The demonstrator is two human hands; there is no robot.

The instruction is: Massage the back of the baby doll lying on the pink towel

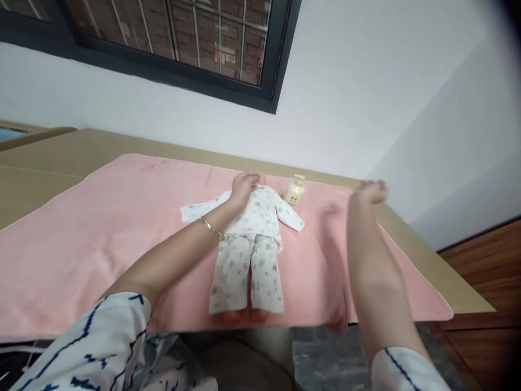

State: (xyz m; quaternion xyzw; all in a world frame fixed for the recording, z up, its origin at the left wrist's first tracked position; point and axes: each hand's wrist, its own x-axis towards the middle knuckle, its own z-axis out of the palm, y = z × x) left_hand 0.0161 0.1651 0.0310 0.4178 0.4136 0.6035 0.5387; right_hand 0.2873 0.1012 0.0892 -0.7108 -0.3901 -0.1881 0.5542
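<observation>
A doll in a white patterned long-sleeved top [262, 212] and matching trousers [266, 271] lies on its back on a pink mat [134, 217]. Its sleeves are spread to both sides, and its feet poke out at the mat's front edge. My left hand [243, 190] is at the doll's neck and head, fingers stretched out over them and hiding most of the head. Whether it touches the doll, I cannot tell. My right hand [369, 191] is raised off to the right, away from the doll. Motion blurs its fingers, and no object shows in it.
Just right of the doll's shoulder stands a cream pump bottle [294, 191]. The mat covers a tan table [52, 152] against a white wall [325, 108]. A dark-framed window [268, 92] is above. Wooden furniture [488, 271] stands at the right.
</observation>
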